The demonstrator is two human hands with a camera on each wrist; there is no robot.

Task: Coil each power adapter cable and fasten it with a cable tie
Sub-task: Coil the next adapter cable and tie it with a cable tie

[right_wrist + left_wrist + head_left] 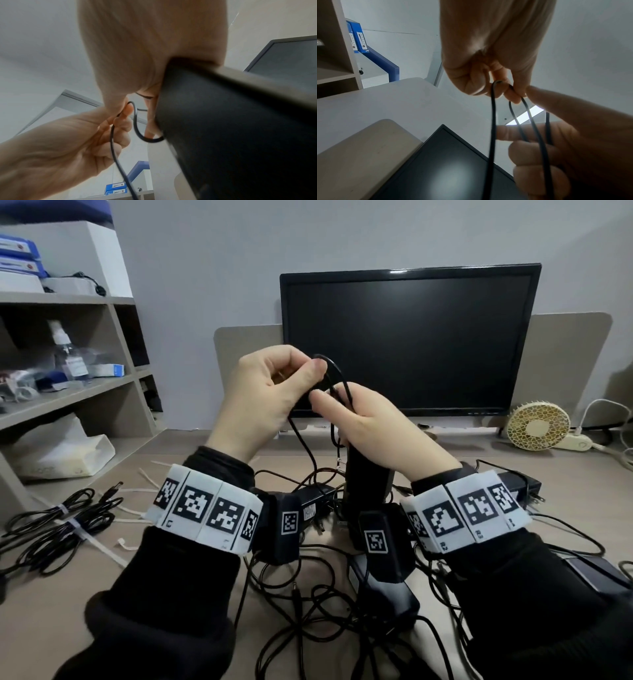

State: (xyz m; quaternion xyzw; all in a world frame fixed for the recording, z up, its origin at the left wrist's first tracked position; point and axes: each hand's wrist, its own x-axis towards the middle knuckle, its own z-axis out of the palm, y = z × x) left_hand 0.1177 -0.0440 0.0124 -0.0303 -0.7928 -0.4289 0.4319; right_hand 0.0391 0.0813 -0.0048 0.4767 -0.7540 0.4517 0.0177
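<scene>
My left hand [313, 371] is raised in front of the monitor and pinches the top of a loop of thin black cable [301, 440] between thumb and fingers. In the left wrist view the cable [493, 121] hangs from those fingertips [510, 94] in several strands. The strands cross the fingers of my right hand [556, 148]. My right hand [342, 405] grips a black power adapter [366, 477] upright above the desk, with cable strands held against it. In the right wrist view the adapter [240, 128] fills the right side, and the cable [112, 142] runs down past my left hand [68, 142].
A dark monitor [407, 337] stands behind the hands and a small fan [537, 426] sits at the right. Tied cable coils [58, 525] and loose white cable ties [150, 477] lie at the left, by a shelf [68, 395]. Tangled adapters and cables [342, 594] cover the near desk.
</scene>
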